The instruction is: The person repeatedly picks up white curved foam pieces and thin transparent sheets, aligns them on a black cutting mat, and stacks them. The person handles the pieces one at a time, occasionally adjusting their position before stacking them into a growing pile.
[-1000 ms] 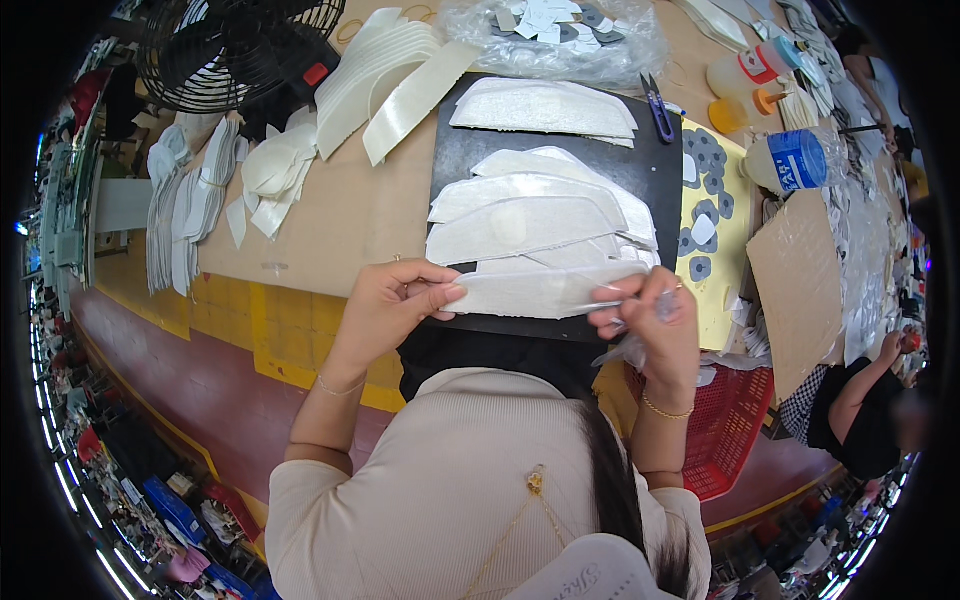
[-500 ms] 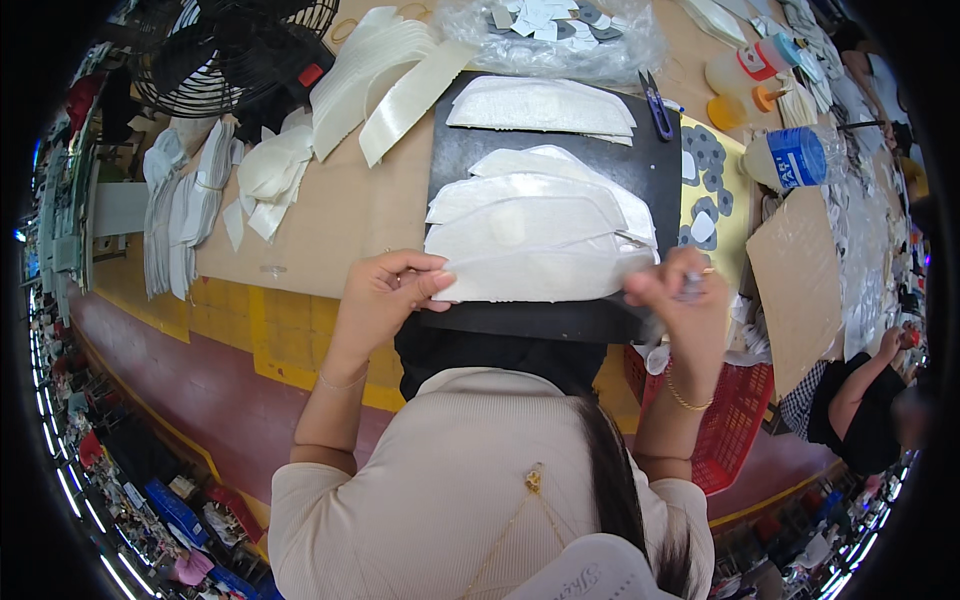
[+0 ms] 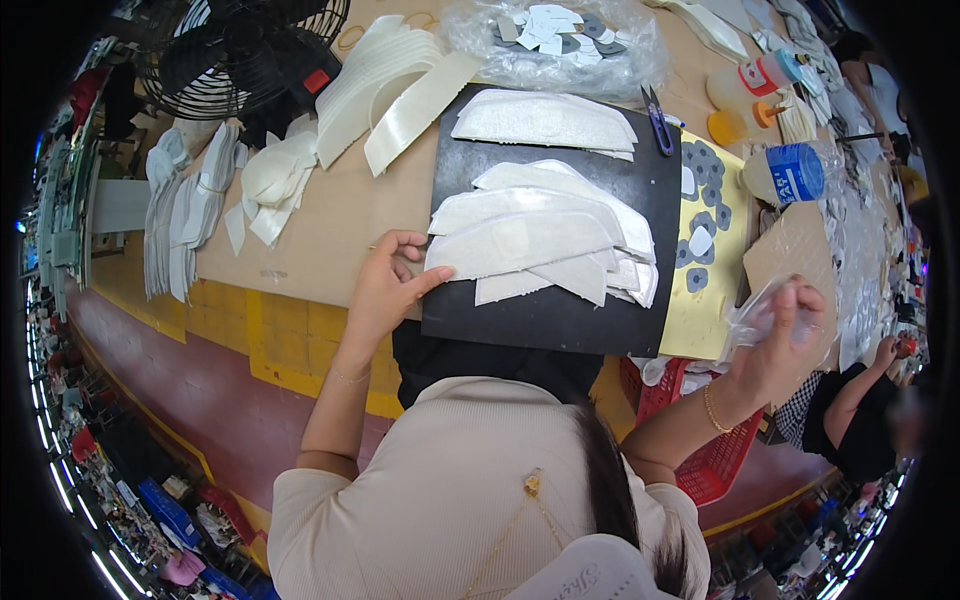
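Observation:
Curved white fabric pieces point(image 3: 540, 235) lie overlapped and fanned out on a black board point(image 3: 590, 332) in front of me. My left hand point(image 3: 403, 275) is at their left end, its thumb tip on the edge of the front piece and its fingers apart from the thumb. Out to the right, past the board, my right hand point(image 3: 785, 335) pinches a crumpled sheet of clear plastic film point(image 3: 752, 318). A second stack of white curved pieces point(image 3: 545, 122) rests farther back on the board.
Dark scissors point(image 3: 658, 122) lie at the board's far right. Beside it, a yellow sheet point(image 3: 728, 255) bears small grey pieces. Bottles point(image 3: 785, 172) stand farther right, a fan point(image 3: 245, 50) at the far left. A red basket point(image 3: 715, 465) sits below the table's right side.
My right hand has moved right, off the white pieces, with the film. The piece along the board's near edge no longer lies there; slanted ends show instead. My left hand has loosened its pinch.

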`<act>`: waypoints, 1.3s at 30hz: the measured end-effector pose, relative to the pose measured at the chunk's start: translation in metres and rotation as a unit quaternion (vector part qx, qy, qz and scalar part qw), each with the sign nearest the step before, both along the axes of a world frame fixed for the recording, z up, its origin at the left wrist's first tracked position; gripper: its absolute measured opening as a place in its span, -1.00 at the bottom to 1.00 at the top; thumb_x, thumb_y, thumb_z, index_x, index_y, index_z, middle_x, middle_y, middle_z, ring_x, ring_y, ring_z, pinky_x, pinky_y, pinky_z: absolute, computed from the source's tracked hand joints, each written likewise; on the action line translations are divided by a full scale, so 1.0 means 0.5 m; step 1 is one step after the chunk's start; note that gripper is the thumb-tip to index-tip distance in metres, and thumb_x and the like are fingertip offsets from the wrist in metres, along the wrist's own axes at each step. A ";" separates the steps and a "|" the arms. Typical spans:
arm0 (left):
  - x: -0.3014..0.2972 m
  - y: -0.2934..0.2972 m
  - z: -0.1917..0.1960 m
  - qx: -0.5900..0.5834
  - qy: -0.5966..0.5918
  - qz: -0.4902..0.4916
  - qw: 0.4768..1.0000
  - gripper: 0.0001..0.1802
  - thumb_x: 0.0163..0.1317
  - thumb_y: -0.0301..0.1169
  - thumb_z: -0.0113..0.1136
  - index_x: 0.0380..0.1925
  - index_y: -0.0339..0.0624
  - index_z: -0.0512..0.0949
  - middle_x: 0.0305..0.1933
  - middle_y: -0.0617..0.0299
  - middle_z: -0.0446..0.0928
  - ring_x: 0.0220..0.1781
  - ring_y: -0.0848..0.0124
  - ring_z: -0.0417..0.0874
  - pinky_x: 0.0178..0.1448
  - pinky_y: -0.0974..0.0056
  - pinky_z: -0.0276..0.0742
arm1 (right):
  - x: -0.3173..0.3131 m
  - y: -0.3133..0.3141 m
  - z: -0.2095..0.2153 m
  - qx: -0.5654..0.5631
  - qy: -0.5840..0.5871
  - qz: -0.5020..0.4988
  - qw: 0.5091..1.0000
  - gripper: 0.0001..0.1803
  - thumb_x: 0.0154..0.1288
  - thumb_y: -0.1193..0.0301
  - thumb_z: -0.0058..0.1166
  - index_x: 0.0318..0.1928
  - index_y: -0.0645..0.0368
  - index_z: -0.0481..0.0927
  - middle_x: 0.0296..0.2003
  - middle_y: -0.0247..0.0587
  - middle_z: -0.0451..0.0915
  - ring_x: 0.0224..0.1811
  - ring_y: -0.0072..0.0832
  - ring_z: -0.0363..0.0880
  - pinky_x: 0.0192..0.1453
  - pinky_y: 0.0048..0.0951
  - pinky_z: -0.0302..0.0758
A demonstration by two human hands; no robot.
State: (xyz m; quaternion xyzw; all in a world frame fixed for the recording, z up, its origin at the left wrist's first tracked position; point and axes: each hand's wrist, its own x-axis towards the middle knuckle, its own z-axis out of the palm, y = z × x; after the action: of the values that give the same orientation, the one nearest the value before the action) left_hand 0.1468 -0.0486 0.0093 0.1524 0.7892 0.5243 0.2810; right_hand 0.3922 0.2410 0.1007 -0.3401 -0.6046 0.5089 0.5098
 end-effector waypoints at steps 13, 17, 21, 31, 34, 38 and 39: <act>0.002 0.010 0.020 -0.036 -0.080 0.018 0.996 -0.68 0.04 -0.46 0.50 -0.29 -0.33 0.54 -0.51 0.38 0.44 -0.54 0.66 0.37 -0.46 0.53 0.29 | -0.062 -0.078 -0.023 0.017 -0.269 0.588 0.763 -0.63 0.07 0.35 0.41 -0.09 0.14 0.66 -0.45 -0.25 0.57 -0.40 -0.44 0.59 -0.32 -0.45 0.49; -0.001 -0.011 0.022 -0.062 -0.021 -0.018 0.998 -0.75 0.07 -0.49 0.46 -0.33 -0.32 0.56 -0.54 0.36 0.46 -0.51 0.63 0.46 -0.44 0.50 0.36 | -0.073 -0.089 -0.027 0.020 -0.298 0.590 0.750 -0.62 0.10 0.29 0.38 -0.06 0.10 0.66 -0.40 -0.24 0.57 -0.36 -0.35 0.61 -0.25 -0.42 0.53; 0.015 0.003 0.068 -0.009 0.067 -0.021 0.997 -0.83 0.13 -0.51 0.39 -0.36 -0.32 0.58 -0.46 0.28 0.57 -0.43 0.56 0.59 -0.36 0.46 0.48 | -0.078 -0.087 -0.024 0.030 -0.295 0.593 0.748 -0.61 0.11 0.25 0.36 -0.05 0.10 0.65 -0.39 -0.24 0.57 -0.36 -0.36 0.61 -0.26 -0.42 0.53; -0.020 0.075 0.224 0.091 0.316 -0.166 0.930 -0.87 0.16 -0.58 0.34 -0.27 -0.31 0.63 -0.32 0.20 0.65 -0.32 0.52 0.65 -0.24 0.41 0.58 | -0.086 -0.104 -0.039 0.041 -0.292 0.610 0.736 -0.58 0.13 0.19 0.34 -0.04 0.10 0.64 -0.35 -0.22 0.58 -0.34 -0.31 0.60 -0.22 -0.40 0.53; -0.077 0.138 0.221 0.136 0.207 -0.149 0.957 -0.78 0.11 -0.59 0.37 -0.21 -0.34 0.62 -0.26 0.12 0.65 -0.29 0.50 0.66 -0.22 0.41 0.59 | -0.085 -0.110 -0.026 0.048 -0.285 0.599 0.747 -0.58 0.13 0.19 0.34 -0.04 0.11 0.64 -0.33 -0.20 0.59 -0.34 -0.31 0.61 -0.22 -0.40 0.54; -0.179 0.215 0.155 0.162 0.014 -0.112 0.980 -0.62 0.07 -0.45 0.45 -0.12 -0.37 0.59 -0.20 0.01 0.62 -0.28 0.42 0.66 -0.17 0.37 0.59 | -0.080 -0.118 -0.021 0.039 -0.297 0.590 0.750 -0.60 0.14 0.20 0.33 -0.05 0.12 0.64 -0.33 -0.20 0.60 -0.35 -0.33 0.61 -0.23 -0.40 0.54; -0.184 0.222 0.139 0.105 0.104 -0.117 0.982 -0.59 0.07 -0.38 0.45 -0.11 -0.37 0.59 -0.20 0.01 0.61 -0.26 0.38 0.66 -0.15 0.34 0.59 | -0.077 -0.118 -0.021 0.034 -0.302 0.584 0.752 -0.60 0.14 0.21 0.33 -0.05 0.12 0.64 -0.34 -0.20 0.61 -0.36 -0.34 0.61 -0.23 -0.40 0.54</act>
State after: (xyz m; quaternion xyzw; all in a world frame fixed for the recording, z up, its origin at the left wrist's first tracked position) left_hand 0.0546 0.0625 0.0790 0.3259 0.7314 0.5491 0.2394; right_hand 0.3536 0.1820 0.0899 -0.0391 -0.8248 0.5576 -0.0849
